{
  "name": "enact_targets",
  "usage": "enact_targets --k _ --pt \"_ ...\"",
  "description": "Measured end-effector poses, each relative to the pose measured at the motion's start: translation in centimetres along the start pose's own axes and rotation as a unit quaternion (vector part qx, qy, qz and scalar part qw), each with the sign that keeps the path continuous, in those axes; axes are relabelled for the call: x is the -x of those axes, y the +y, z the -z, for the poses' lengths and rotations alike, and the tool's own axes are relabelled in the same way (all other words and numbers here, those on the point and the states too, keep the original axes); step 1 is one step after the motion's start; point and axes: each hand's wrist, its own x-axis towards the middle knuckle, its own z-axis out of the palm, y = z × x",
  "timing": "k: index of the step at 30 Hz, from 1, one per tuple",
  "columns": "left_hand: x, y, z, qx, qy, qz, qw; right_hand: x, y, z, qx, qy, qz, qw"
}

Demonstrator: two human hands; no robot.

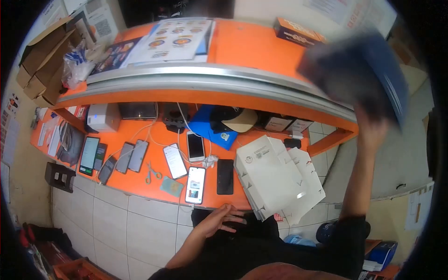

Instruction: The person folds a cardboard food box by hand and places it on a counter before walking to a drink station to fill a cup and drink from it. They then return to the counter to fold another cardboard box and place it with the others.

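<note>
My right hand (372, 128) is raised at the right, gripping a dark blue box-like object (359, 70). Motion smears that object, so its exact kind does not show. It is above the right end of the upper orange shelf (252, 44). My left hand (220, 219) rests low at the front edge of the orange desk, over my lap, its fingers apart and holding nothing. Nearest to it are a black phone (225, 177), a lit phone (195, 185) on a cable, and flattened white cardboard boxes (270, 172).
Scissors (152, 173), a greenish card (171, 186) and several phones lie on the desk. A blue folder (210, 126) and a white device (103, 117) sit beneath the shelf. Printed sheets (175, 39), an orange box (298, 31) and an opened brown carton (46, 60) are above.
</note>
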Motion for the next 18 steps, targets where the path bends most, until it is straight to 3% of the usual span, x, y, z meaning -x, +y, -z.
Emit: enact_targets --k 1,2,3,6,7,9,12,14,18 --pt "1.2 0.8 -0.2 0.001 0.019 -0.003 1.0 -5.0 -0.4 -3.4 -0.031 -0.01 0.075 0.997" --pt "2.2 1.0 -0.1 0.004 0.02 -0.004 1.0 -8.7 -1.1 -7.5 0.045 0.066 0.166 0.983" --pt "3.1 0.9 0.1 0.011 0.049 -0.033 0.998 -13.3 0.3 -11.1 0.089 0.063 0.301 0.947" --pt "5.1 0.6 0.6 0.055 0.112 -0.078 0.989 -20.3 1.4 -20.6 0.199 -0.022 0.325 0.924" --pt "5.5 0.4 0.8 0.091 0.143 -0.092 0.981 -21.8 3.3 -23.3 0.285 -0.05 0.294 0.911" --pt "6.3 -0.3 1.0 0.102 0.167 -0.097 0.976 -23.5 5.9 -27.4 0.318 -0.048 0.303 0.897" --pt "6.8 -1.5 2.0 0.123 0.192 -0.104 0.968 -25.1 6.6 -30.0 0.398 -0.07 0.296 0.865" --pt "7.3 -1.5 2.4 0.131 0.216 -0.096 0.963 -25.6 8.3 -31.0 0.484 -0.05 0.347 0.802" --pt "7.4 -0.4 3.2 0.132 0.219 -0.103 0.961 -25.6 10.0 -31.9 0.486 -0.022 0.38 0.787"
